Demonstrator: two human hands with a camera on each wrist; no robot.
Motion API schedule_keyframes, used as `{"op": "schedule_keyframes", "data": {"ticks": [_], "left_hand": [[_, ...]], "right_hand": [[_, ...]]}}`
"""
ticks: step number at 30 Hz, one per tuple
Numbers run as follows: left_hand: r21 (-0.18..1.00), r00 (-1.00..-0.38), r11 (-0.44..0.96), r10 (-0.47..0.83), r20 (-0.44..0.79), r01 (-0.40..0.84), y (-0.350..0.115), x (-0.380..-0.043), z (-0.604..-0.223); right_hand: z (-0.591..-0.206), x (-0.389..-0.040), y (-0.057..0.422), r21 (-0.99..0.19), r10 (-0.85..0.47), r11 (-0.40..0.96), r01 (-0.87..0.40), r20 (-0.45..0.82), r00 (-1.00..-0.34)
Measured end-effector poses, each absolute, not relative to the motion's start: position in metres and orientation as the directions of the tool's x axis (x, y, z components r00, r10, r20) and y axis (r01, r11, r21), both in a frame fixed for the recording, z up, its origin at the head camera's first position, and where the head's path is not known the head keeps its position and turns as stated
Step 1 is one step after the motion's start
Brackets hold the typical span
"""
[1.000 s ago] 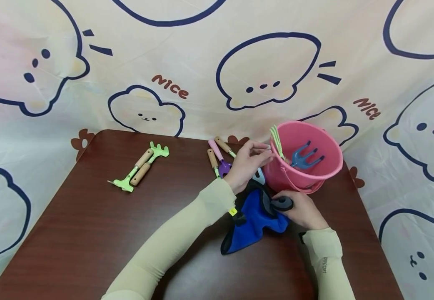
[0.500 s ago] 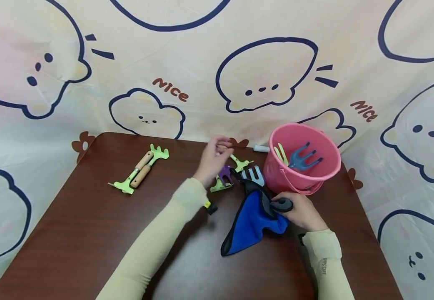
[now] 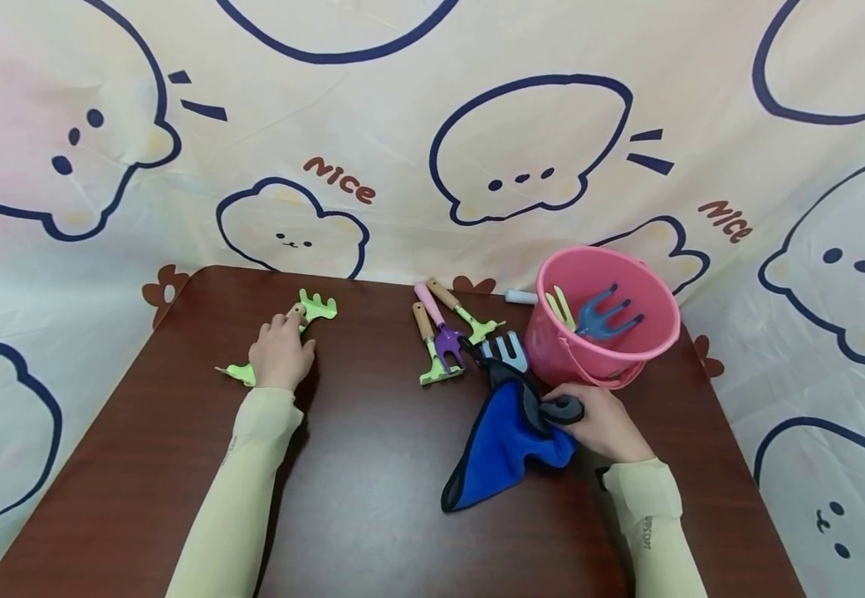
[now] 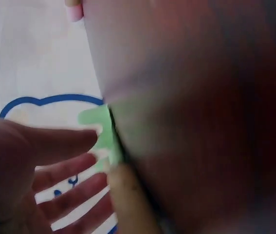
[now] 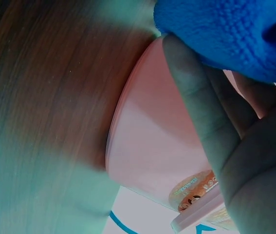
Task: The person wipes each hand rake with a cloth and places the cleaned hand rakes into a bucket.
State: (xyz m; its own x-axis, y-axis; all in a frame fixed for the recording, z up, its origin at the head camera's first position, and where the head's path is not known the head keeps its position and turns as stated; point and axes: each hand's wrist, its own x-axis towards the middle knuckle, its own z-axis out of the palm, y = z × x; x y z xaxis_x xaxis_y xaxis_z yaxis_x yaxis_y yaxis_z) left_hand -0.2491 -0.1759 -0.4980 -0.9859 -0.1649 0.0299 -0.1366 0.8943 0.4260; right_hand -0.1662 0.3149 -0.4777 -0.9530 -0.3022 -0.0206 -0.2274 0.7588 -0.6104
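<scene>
My left hand [image 3: 280, 352] is over two wooden-handled garden tools at the table's left, a green hand rake [image 3: 318, 306] and a second green-headed tool [image 3: 241, 374]. Much of both handles is hidden beneath it. In the left wrist view the thumb and fingers of that hand [image 4: 55, 168] are spread beside the rake's neck, not curled round it. My right hand [image 3: 606, 422] grips a blue fleece cloth [image 3: 503, 448] with black edging by a dark grey part, in front of the pink bucket [image 3: 589, 353]. In the right wrist view its fingers lie under the blue fleece [image 5: 225, 34].
Inside the bucket stand a blue hand fork [image 3: 603, 316] and a light green pronged tool [image 3: 561, 307]. Left of it lie a purple fork [image 3: 447, 340], a light blue fork [image 3: 508, 352] and two green tools with wooden handles. A pale handle [image 3: 520, 296] shows behind the bucket. A printed curtain borders the table.
My left hand has gone from the bucket's rim, past the middle tools, to the green tools at left. The light green tool sits lower in the bucket. My right hand stays on the cloth.
</scene>
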Motion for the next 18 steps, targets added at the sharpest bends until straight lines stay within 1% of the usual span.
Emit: {"op": "schedule_keyframes", "data": {"ticks": [2, 4, 7, 10, 15, 18], "left_hand": [[0.418, -0.990, 0.902, -0.135, 0.032, -0.109, -0.1788, -0.2436, -0.4970], [0.424, -0.994, 0.904, -0.089, 0.060, -0.055, -0.1798, -0.2402, -0.4957], [0.448, -0.996, 0.894, -0.035, 0.081, 0.005, -0.1817, -0.2374, -0.4974], [0.497, -0.999, 0.868, -0.003, 0.038, 0.016, -0.1835, -0.2363, -0.5006], [0.594, -0.996, 0.804, 0.031, -0.085, -0.025, -0.1858, -0.2372, -0.5040], [0.639, -0.994, 0.769, 0.048, -0.099, -0.026, -0.1858, -0.2382, -0.5028]], "right_hand": [[-0.4783, -0.1659, 0.3153, -0.609, -0.301, 0.759, -0.229, -0.016, -0.954], [-0.4785, -0.1660, 0.3154, -0.612, -0.300, 0.756, -0.232, -0.010, -0.954], [-0.4787, -0.1664, 0.3148, -0.615, -0.304, 0.753, -0.235, -0.008, -0.953], [-0.4783, -0.1662, 0.3142, -0.618, -0.304, 0.752, -0.231, -0.014, -0.953], [-0.4771, -0.1647, 0.3140, -0.616, -0.297, 0.757, -0.221, -0.023, -0.955], [-0.4772, -0.1647, 0.3139, -0.616, -0.300, 0.755, -0.223, -0.023, -0.954]]}}
